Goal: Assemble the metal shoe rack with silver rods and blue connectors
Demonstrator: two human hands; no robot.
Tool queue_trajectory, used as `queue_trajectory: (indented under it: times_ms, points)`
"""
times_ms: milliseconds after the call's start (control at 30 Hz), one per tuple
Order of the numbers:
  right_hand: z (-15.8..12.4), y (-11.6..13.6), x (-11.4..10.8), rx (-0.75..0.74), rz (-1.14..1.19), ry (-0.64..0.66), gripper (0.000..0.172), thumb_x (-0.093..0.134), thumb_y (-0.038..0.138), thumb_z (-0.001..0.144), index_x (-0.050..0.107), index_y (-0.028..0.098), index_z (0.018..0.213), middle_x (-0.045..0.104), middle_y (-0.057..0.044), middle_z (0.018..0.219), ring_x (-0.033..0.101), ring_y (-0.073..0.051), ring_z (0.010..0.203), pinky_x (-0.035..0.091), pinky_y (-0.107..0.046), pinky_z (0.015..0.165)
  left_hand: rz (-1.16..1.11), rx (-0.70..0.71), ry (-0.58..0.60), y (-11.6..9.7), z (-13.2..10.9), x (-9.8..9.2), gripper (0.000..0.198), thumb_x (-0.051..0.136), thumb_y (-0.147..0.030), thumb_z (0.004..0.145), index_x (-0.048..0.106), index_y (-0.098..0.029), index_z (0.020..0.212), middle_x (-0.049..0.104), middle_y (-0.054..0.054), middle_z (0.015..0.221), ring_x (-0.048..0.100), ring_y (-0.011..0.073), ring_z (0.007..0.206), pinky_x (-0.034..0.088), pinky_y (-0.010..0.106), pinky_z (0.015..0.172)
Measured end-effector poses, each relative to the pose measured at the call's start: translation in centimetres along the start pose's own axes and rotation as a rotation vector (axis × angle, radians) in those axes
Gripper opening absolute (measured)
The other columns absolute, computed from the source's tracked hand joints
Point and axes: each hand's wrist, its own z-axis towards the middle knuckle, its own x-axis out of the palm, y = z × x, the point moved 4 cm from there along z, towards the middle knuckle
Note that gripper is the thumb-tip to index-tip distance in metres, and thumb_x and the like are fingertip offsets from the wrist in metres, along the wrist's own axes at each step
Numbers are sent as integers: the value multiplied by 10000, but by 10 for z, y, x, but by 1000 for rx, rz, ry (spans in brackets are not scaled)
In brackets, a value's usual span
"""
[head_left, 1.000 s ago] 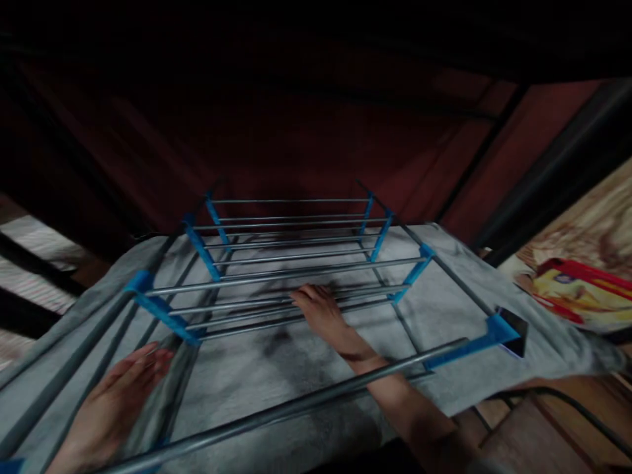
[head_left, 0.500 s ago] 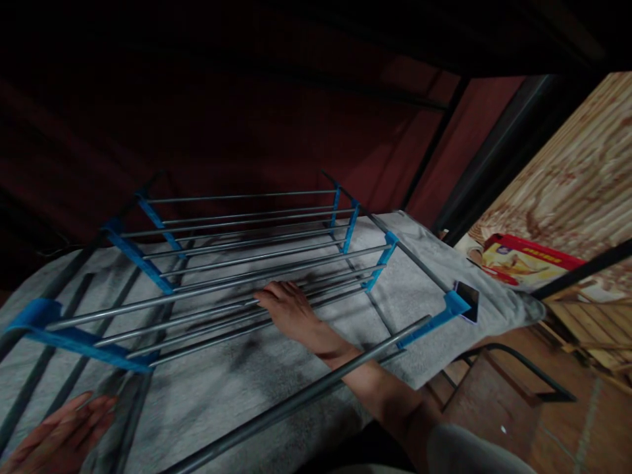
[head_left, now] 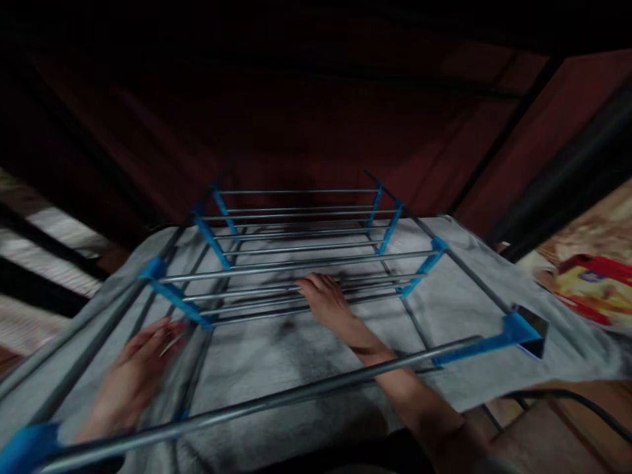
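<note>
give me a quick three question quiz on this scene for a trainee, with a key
1. True or false: both hands are resting on the red box.
2. What colour are the joints of the rack? A) green B) blue C) yellow
3. Fill in: under the rack lies a grey ____.

Key:
1. False: the right hand is at the rack's rods, and the left hand is near its left side.
2. B
3. cloth
</note>
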Motion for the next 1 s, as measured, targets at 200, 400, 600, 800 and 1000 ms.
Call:
queue_trajectory:
  times_ms: [200,400,600,800,1000]
  points:
    - [0,0,-3,-18,-13,0,248,464,229,1006,646,243,1173,659,-66,1093,576,-219,963,437,-358,869,40,267,67,-44,3,43,389,812,-318,720,705,-220,1081,696,45,1178,605,236,1187,512,305,1005]
    - [-1,0,-4,-52,-64,20,279,440,185,1003,647,255,1177,663,-61,1107,572,-215,970,423,-351,877,193,348,164,-53,5,58,313,788,-299,741,725,-216,1037,716,90,1164,536,323,1294,485,397,1055]
    - [0,2,-5,-65,-90,7,254,451,189,1003,663,243,1132,670,-55,1080,571,-208,943,415,-340,849,301,377,172,-51,1,58,489,794,-297,742,662,-200,1203,680,97,1258,502,302,1335,386,355,1144]
    - [4,4,-9,-77,-80,-29,223,480,225,1003,673,235,1114,683,-40,1036,586,-195,903,415,-331,812,525,476,221,-52,1,59,618,641,-526,830,570,-138,1306,589,154,1386,463,327,1367,307,492,1197]
    - [4,3,-6,-61,-44,-34,199,513,201,986,678,235,1093,685,-40,1028,596,-194,883,424,-325,783,592,489,208,-47,7,56,727,611,-651,795,546,-168,1335,609,152,1361,471,343,1362,335,515,1181]
